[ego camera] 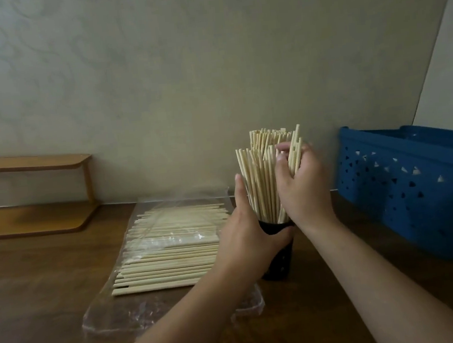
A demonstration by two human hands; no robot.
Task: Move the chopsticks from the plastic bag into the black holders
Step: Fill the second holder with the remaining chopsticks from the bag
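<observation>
Mostly dark wood table (52,298), beige wall (155,81); left grip (249,238) clasps holder (280,263), right grip (301,183) pinches chopsticks (265,184).

Bare table (45,285) was left along the near edge and near-left corner. The far edge was blocked by a wooden shelf (33,190) at left, the chopstick bag (166,249) and holder (279,260) mid-table, and a blue basket (415,189) at right.
</observation>
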